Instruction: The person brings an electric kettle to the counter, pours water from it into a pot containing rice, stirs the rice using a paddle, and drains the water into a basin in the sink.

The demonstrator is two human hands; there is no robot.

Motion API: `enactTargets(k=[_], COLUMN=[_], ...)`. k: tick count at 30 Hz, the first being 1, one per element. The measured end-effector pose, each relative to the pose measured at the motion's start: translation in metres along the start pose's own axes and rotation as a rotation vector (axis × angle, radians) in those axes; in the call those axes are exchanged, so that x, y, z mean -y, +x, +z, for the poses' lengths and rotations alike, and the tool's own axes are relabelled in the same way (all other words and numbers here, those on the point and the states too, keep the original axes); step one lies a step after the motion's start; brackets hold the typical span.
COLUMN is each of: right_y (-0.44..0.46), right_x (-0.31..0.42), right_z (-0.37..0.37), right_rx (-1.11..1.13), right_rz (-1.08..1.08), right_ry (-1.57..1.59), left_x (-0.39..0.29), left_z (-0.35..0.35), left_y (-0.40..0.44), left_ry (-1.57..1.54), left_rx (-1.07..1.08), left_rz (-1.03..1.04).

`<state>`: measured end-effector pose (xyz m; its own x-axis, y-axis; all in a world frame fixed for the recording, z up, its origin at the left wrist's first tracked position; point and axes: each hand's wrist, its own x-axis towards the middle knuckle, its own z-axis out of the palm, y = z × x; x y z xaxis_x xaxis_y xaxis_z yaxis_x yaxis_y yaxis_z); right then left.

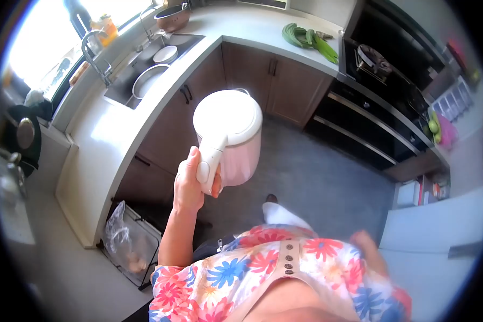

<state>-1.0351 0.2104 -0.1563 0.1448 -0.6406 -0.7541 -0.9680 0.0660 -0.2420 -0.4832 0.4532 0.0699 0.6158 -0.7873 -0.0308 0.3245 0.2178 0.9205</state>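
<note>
On my feed the kettle (241,163) read two-tone: pale pink body, plain white lid (228,114), white handle (211,154). Loudest item was the shirt (228,272): big daisy print in coral, hot pink, blue and pale peach on white, plus a plain beige placket (295,258) with dark brown buttons (289,258). I logged the desk (91,155) as creamy white, cupboards (295,88) dull brown, floor (316,177) plain blue-grey. Sink (124,83) was silver-grey, the bowl (166,54) in it white. Cooker front (354,124) showed black with silver bands. Leafy greens (326,51) ran dark to bright green. Basin (173,20) looked coppery brown. I also had a bright pink bag (448,133) and a yellow-orange bottle (110,28).
</note>
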Motion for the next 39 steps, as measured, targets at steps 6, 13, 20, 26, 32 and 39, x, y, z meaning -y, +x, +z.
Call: enactTargets(k=[6, 13, 20, 26, 32, 39], right_y=[0.125, 0.178, 0.167, 0.174, 0.21, 0.276], right_x=[0.242, 0.486, 0.553, 0.622, 0.719, 0.8], right_z=[-0.131, -0.196, -0.237, -0.307, -0.384, -0.444], right_rx=[-0.013, 0.051, 0.019, 0.022, 0.116, 0.26], right_rz=[-0.217, -0.573, -0.5, -0.627, -0.846, -0.916], right_ry=[0.092, 0.195, 0.341, 0.525, 0.555, 0.457], left_x=[-0.014, -0.038, -0.056, -0.065, -0.049, -0.028], left_z=[0.011, -0.018, -0.043, -0.039, -0.029, -0.009], left_y=[0.115, 0.252, 0.414, 0.532, 0.643, 0.727], left_ry=[-0.049, -0.046, -0.058, -0.122, -0.186, -0.162], left_rx=[-0.171, -0.097, -0.11, -0.02, -0.017, -0.099], left_rz=[0.033, 0.103, 0.08, 0.101, 0.111, 0.138])
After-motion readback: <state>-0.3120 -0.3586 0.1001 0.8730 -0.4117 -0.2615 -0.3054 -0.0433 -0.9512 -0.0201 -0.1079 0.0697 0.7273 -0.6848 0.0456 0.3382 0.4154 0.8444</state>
